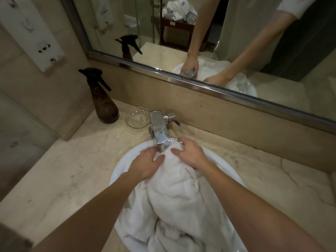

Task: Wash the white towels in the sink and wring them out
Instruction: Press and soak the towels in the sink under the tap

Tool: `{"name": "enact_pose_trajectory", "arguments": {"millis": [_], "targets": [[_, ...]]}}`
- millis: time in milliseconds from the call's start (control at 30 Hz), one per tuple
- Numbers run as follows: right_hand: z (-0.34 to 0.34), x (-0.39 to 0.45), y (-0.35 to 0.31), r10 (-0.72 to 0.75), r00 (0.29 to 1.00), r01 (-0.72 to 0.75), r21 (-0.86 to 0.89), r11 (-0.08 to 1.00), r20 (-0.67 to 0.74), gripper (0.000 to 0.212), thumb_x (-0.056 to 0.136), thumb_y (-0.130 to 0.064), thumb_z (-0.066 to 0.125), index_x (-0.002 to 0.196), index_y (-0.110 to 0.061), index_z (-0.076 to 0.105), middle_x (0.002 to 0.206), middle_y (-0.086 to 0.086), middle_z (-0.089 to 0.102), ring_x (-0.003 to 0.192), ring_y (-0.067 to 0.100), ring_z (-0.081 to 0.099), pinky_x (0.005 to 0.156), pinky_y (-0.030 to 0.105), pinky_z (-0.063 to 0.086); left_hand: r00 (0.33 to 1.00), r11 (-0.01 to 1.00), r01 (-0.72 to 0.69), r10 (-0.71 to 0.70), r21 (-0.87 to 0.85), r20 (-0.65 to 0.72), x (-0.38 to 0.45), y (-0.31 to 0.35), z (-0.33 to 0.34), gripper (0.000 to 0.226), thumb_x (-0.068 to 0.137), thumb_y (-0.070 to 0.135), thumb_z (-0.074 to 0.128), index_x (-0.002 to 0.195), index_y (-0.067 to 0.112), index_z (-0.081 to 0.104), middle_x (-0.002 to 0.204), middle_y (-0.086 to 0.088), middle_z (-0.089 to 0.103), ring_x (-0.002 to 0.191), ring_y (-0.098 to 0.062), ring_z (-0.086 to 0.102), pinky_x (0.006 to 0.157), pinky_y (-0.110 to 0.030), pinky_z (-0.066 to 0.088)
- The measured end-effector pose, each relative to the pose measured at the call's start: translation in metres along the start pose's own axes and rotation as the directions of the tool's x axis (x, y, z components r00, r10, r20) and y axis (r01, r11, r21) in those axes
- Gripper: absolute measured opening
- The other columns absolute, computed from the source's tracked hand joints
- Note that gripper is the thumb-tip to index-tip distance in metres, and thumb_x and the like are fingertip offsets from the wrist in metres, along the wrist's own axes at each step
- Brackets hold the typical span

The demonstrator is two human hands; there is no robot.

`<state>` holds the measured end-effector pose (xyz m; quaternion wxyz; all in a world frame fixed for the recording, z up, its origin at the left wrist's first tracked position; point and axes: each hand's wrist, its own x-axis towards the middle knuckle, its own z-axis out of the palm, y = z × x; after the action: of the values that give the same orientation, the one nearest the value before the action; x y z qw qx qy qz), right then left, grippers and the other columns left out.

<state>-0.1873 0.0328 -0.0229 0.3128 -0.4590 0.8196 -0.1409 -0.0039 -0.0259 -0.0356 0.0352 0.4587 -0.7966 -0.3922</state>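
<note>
A bulky white towel (174, 202) fills the round white sink (120, 170), bunched up from the front rim to just under the chrome faucet (161, 128). My left hand (147, 163) grips a fold of the towel at its far left end, fingers curled into the cloth beneath the spout. My right hand (190, 152) lies on the towel's far end just right of the spout, fingers spread and pressing down. I cannot tell whether water is running.
A dark spray bottle (102, 99) and a clear glass soap dish (137, 118) stand on the marble counter (60, 171) left of the faucet. A wide mirror (200, 42) runs along the back wall; it reflects more white towels heaped on a wooden stand.
</note>
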Motion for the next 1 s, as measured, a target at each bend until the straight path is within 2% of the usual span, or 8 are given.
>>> {"name": "enact_pose_trajectory", "arguments": {"millis": [67, 100, 233, 300, 400, 567, 767, 1000], "targets": [[0.003, -0.005, 0.003, -0.035, 0.999, 0.034, 0.004, 0.999, 0.031, 0.061, 0.091, -0.042, 0.064, 0.143, -0.015, 0.048, 0.145, 0.006, 0.052, 0.135, 0.028, 0.046, 0.107, 0.043, 0.04, 1.0, 0.999, -0.003, 0.003, -0.038, 0.016, -0.002, 0.003, -0.002, 0.041, 0.099, 0.037, 0.053, 0.137, 0.022, 0.054, 0.137, 0.0, 0.059, 0.127, -0.023, 0.053, 0.103, -0.035, 0.041], [0.003, -0.005, 0.002, -0.019, 1.0, 0.019, 0.084, 0.996, 0.005, 0.063, 0.092, -0.039, 0.065, 0.145, -0.013, 0.046, 0.144, 0.008, 0.053, 0.134, 0.028, 0.048, 0.107, 0.042, 0.041, 1.0, 0.999, 0.001, -0.001, -0.054, 0.01, -0.002, 0.004, -0.002, 0.041, 0.099, 0.035, 0.054, 0.137, 0.022, 0.054, 0.137, 0.0, 0.06, 0.127, -0.023, 0.053, 0.102, -0.033, 0.041], [-0.005, 0.002, -0.016, 0.03, 0.973, 0.044, 0.315, 0.948, -0.227, 0.056, 0.099, -0.035, 0.058, 0.149, -0.015, 0.043, 0.125, 0.01, 0.066, 0.117, 0.028, 0.06, 0.099, 0.036, 0.045, 1.0, 0.995, 0.018, -0.02, -0.099, -0.022, -0.001, 0.004, -0.003, 0.039, 0.098, 0.032, 0.055, 0.136, 0.022, 0.057, 0.136, 0.0, 0.061, 0.127, -0.021, 0.053, 0.1, -0.029, 0.04], [-0.012, 0.007, -0.027, -0.001, 0.959, 0.091, 0.306, 0.948, -0.283, 0.052, 0.103, -0.029, 0.053, 0.152, -0.018, 0.04, 0.12, 0.01, 0.069, 0.112, 0.029, 0.062, 0.094, 0.033, 0.045, 1.0, 0.994, 0.013, -0.014, -0.107, -0.001, -0.001, 0.001, -0.001, 0.039, 0.098, 0.032, 0.055, 0.136, 0.022, 0.056, 0.136, 0.001, 0.06, 0.127, -0.02, 0.053, 0.103, -0.032, 0.041], [-0.018, 0.014, -0.035, -0.004, 0.943, 0.077, 0.206, 0.975, -0.334, 0.04, 0.105, -0.015, 0.047, 0.145, -0.017, 0.052, 0.122, 0.017, 0.069, 0.115, 0.038, 0.061, 0.096, 0.038, 0.047, 1.0, 0.995, 0.009, -0.008, -0.101, 0.012, 0.0, -0.003, 0.002, 0.04, 0.098, 0.033, 0.055, 0.136, 0.022, 0.056, 0.138, 0.002, 0.059, 0.128, -0.02, 0.052, 0.104, -0.033, 0.04], [-0.018, 0.02, -0.036, 0.046, 0.932, 0.01, 0.153, 0.988, -0.359, 0.048, 0.097, 0.007, 0.044, 0.135, -0.017, 0.062, 0.118, 0.015, 0.071, 0.109, 0.034, 0.065, 0.095, 0.038, 0.05, 1.0, 0.996, 0.015, -0.014, -0.087, 0.018, 0.004, -0.007, 0.003, 0.042, 0.098, 0.036, 0.055, 0.137, 0.021, 0.055, 0.139, 0.002, 0.058, 0.129, -0.02, 0.051, 0.106, -0.035, 0.04], [-0.018, 0.023, -0.036, 0.065, 0.926, -0.004, 0.163, 0.987, -0.372, 0.047, 0.093, 0.012, 0.045, 0.126, -0.012, 0.067, 0.111, 0.018, 0.073, 0.105, 0.035, 0.066, 0.097, 0.047, 0.052, 0.999, 0.998, 0.022, -0.019, -0.066, 0.031, 0.008, -0.006, 0.003, 0.043, 0.098, 0.037, 0.055, 0.139, 0.024, 0.054, 0.14, 0.003, 0.057, 0.13, -0.02, 0.051, 0.107, -0.035, 0.04], [-0.017, 0.027, -0.031, 0.045, 0.922, 0.015, 0.15, 0.989, -0.385, 0.043, 0.095, 0.008, 0.045, 0.124, -0.013, 0.068, 0.102, 0.019, 0.073, 0.098, 0.037, 0.067, 0.088, 0.047, 0.055, 0.995, 0.999, 0.003, 0.001, -0.045, 0.099, 0.01, -0.007, 0.005, 0.036, 0.101, 0.039, 0.051, 0.126, 0.018, 0.064, 0.132, 0.003, 0.063, 0.122, -0.02, 0.056, 0.103, -0.035, 0.043]]}}
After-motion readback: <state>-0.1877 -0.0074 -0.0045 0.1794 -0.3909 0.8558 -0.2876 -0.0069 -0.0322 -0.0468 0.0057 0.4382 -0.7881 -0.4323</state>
